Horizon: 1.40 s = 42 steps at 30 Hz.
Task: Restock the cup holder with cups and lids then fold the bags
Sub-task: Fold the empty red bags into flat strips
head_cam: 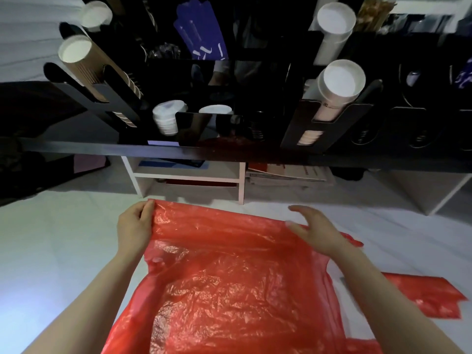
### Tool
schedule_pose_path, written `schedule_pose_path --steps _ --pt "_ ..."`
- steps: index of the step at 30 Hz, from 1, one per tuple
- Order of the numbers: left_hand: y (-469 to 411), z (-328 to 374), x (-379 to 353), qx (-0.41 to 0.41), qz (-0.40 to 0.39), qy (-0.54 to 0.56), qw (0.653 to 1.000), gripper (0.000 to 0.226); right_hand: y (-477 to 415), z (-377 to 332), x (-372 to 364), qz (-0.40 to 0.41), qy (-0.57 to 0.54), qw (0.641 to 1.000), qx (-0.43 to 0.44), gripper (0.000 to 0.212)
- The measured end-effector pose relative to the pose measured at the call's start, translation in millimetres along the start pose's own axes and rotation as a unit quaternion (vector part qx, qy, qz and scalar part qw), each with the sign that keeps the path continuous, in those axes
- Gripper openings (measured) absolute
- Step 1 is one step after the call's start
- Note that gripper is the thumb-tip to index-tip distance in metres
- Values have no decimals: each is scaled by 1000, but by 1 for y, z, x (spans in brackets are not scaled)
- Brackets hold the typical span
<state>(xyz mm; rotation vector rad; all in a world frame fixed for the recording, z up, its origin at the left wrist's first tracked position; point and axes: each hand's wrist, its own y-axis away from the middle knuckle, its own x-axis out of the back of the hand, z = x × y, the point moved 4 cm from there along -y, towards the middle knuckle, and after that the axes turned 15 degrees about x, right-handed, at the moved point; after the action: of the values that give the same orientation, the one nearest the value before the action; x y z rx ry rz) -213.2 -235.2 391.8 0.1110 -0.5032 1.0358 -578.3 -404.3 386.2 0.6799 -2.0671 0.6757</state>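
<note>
Red bag (229, 277) lies between the hands, left hand (134, 226) pinching its far corner, right hand (314, 228) slack-fingered at its edge

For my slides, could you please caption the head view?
Left hand pinches the corner of a red plastic bag; the open right hand reaches over its edge.

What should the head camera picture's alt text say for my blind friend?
A person's left hand pinches the far left corner of a red plastic bag spread on a white surface, while the right hand is open over its far right edge. Behind stands a black cup holder with paper cups and lids.
</note>
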Motion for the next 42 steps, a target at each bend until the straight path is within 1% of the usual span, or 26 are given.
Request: schedule_pose_path --steps 2,4,5,6,8,9,10,12,14,16,17,19,20,21,22,23,25,27,29,32,34,36,37,38,40,42 --pt "1 3 0 -6 -13 15 1000 46 -4 -3 -15 -105 32 994 -1 73" --pt "2 7 2 -8 -25 19 999 42 -9 -3 -26 -174 13 985 -5 79" --pt "2 8 3 -7 -26 23 999 40 -11 -4 -28 -196 -1 981 -5 76" --pt "2 9 5 -2 -28 29 999 37 -14 -4 -30 -207 -9 978 -1 65" --pt "3 8 9 20 -51 54 997 27 -18 -3 -30 -191 -10 981 20 29" --pt "6 5 11 31 -72 73 994 23 -20 -1 -28 -173 -12 985 25 17" --pt "9 0 13 41 -91 87 991 22 -21 2 -27 -156 -15 987 25 12" --pt "16 -13 16 59 -116 92 987 24 -24 6 -26 -139 -25 990 16 16" --pt "26 -29 18 96 -135 109 980 26 -28 8 -30 -148 -16 989 3 18" --pt "36 -43 21 152 -139 144 968 29 -34 15 -34 -161 39 986 -29 21" --pt "41 -49 24 166 -128 143 967 30 -37 18 -35 -157 73 984 -51 21" --pt "51 -59 31 164 -104 98 976 33 -42 17 -35 -129 134 978 -94 21" --pt "56 -63 34 155 -100 72 980 35 -44 12 -34 -103 152 977 -105 26" --pt "62 -67 36 141 -100 41 984 35 -48 3 -34 -74 160 979 -104 35" --pt "69 -71 37 125 -97 5 987 35 -52 -10 -36 -44 156 983 -82 43" --pt "76 -75 37 109 -92 -33 989 34 -58 -25 -40 -18 149 988 -38 46" --pt "92 -81 33 86 -86 -100 987 32 -69 -59 -56 -1 125 990 67 43" --pt "106 -87 26 65 -99 -159 980 34 -80 -90 -80 -32 76 987 141 43" --pt "118 -90 16 39 -121 -216 968 42 -91 -117 -103 -62 41 980 186 42" --pt "134 -95 2 1 -141 -312 940 54 -103 -151 -132 -68 75 960 260 46" --pt "139 -99 -3 -7 -142 -376 916 58 -105 -171 -151 -83 101 933 334 50" --pt "140 -103 -5 7 -138 -399 906 60 -106 -180 -174 -127 125 903 391 53" --pt "141 -104 -6 11 -135 -405 904 61 -108 -178 -185 -152 140 896 393 55" --pt "141 -106 -6 13 -129 -409 903 61 -111 -172 -196 -177 152 898 374 58" --pt "142 -108 -7 17 -122 -411 903 61 -117 -149 -212 -224 168 911 304 66" --pt "144 -111 -7 23 -122 -409 904 62 -116 -123 -224 -262 183 910 265 74"
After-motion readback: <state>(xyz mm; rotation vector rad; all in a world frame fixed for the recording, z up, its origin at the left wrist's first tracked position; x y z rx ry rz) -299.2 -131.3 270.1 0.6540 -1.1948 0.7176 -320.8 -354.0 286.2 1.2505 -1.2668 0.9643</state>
